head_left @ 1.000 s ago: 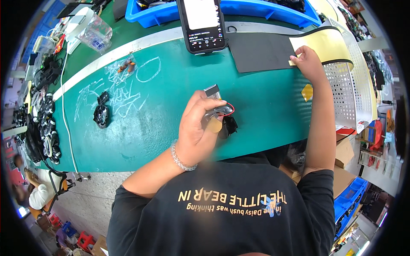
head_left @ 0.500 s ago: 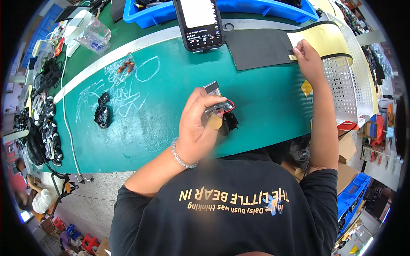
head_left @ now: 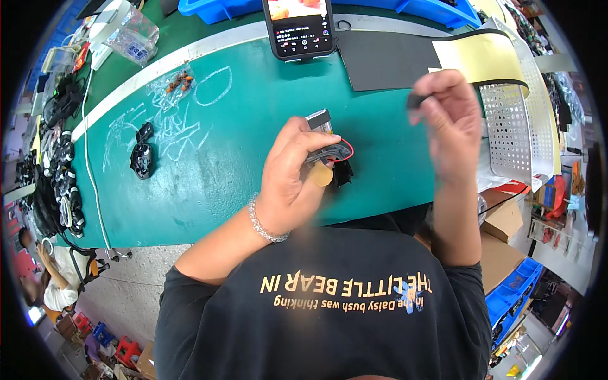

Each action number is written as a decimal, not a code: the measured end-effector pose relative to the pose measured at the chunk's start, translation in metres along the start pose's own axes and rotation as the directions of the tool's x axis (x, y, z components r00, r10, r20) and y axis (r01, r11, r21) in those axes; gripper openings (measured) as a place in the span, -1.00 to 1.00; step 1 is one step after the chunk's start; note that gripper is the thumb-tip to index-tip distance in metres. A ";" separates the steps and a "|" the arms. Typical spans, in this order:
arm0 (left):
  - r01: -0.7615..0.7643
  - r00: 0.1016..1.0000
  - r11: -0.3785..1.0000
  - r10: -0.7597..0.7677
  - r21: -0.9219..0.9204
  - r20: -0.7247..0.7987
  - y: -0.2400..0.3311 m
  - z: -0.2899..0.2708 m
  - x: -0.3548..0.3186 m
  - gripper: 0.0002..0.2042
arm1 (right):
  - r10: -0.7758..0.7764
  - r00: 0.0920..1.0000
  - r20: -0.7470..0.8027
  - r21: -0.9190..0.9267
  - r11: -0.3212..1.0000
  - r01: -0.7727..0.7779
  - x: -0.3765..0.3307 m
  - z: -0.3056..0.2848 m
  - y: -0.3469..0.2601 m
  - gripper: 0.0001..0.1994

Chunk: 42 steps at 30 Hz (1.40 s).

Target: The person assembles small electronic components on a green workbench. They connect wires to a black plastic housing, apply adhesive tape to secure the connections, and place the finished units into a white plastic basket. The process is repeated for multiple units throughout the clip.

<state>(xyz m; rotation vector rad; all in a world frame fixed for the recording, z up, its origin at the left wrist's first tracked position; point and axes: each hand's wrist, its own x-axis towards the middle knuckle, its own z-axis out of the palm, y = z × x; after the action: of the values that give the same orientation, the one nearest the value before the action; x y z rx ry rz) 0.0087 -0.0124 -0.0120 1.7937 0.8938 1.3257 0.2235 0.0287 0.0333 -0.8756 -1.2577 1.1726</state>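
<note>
We're over the green counter now. Our left hand is low, just above the counter's near edge, fingers curled and pressed around a small silver battery pack w/ red & black wires looping out beside the thumb; a black connector sits just under the wires.

Our right hand is up in the air, well apart from the left, blurred. Its thumb & forefinger are pinching a small black piece; the other fingers are folded loosely.

Behind the hands: a phone propped upright w/ its screen lit, a black mat next to it, and a yellowish sheet on the mat's right end. A white perforated tray sits right of that. Far left on the counter, a black coiled part near chalk scribbles.
</note>
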 end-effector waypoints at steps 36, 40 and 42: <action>-0.098 0.991 0.991 0.089 0.091 0.100 0.007 -0.002 0.000 -0.68 | 0.075 0.971 0.227 -0.009 0.997 -0.075 -0.019 0.052 0.011 -0.88; -0.097 0.992 0.992 0.089 0.084 0.090 0.006 -0.003 0.000 -0.70 | 0.062 0.967 0.249 0.011 0.998 -0.066 -0.018 0.050 0.014 -0.87; -0.097 0.992 0.992 0.090 0.080 0.093 0.006 -0.003 0.000 -0.70 | 0.055 0.964 0.259 0.000 0.998 -0.056 -0.018 0.050 0.013 -0.88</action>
<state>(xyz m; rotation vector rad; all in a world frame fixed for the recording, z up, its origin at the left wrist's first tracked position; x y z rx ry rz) 0.0065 -0.0151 -0.0062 1.9660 0.8372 1.2709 0.1738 0.0090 0.0234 -0.7738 -1.4460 1.3689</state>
